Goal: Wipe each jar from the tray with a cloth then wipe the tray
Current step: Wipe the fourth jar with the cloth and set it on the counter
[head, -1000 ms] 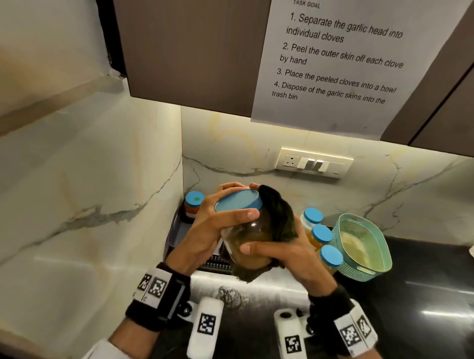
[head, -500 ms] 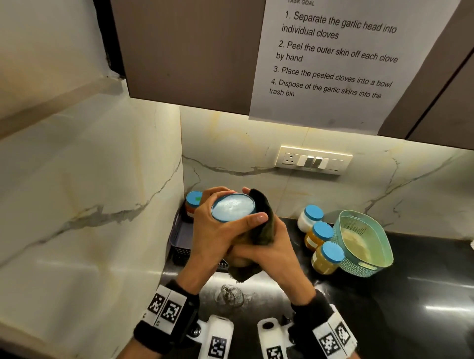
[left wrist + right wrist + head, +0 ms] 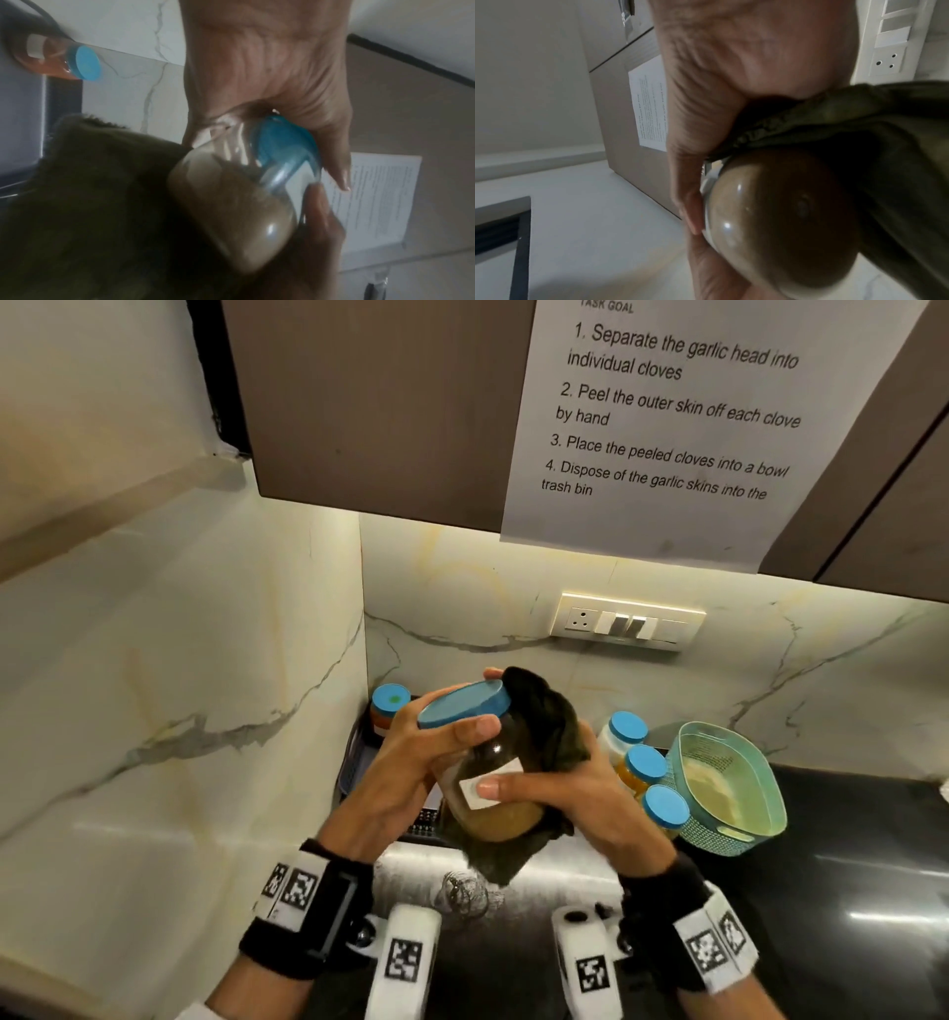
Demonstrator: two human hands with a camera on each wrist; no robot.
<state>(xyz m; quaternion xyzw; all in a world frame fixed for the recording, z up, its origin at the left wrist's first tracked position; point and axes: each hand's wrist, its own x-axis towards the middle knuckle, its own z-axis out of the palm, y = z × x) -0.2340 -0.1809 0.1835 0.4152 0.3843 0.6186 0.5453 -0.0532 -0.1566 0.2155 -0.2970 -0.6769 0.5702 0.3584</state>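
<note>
A glass jar (image 3: 488,778) with a blue lid (image 3: 462,705) and brownish contents is held tilted in the air above the dark tray (image 3: 354,762). My left hand (image 3: 436,737) grips the jar by its lid and neck. My right hand (image 3: 560,793) holds a dark green cloth (image 3: 544,726) wrapped round the jar's far side and base, thumb pressing on the white label. The left wrist view shows the jar (image 3: 239,203), the cloth (image 3: 90,203) and one orange-filled jar (image 3: 64,58) standing on the tray. The right wrist view shows the jar's base (image 3: 782,219) against the cloth (image 3: 859,132).
Three blue-lidded jars (image 3: 644,762) stand on the black counter right of the tray, beside a teal basket (image 3: 729,788). One jar (image 3: 390,706) stands at the tray's back corner by the marble walls. A cabinet with a taped paper hangs overhead.
The jar has tilted so that its side and white label face me instead of the lid top. My right hand with the cloth has slid round the jar's body.
</note>
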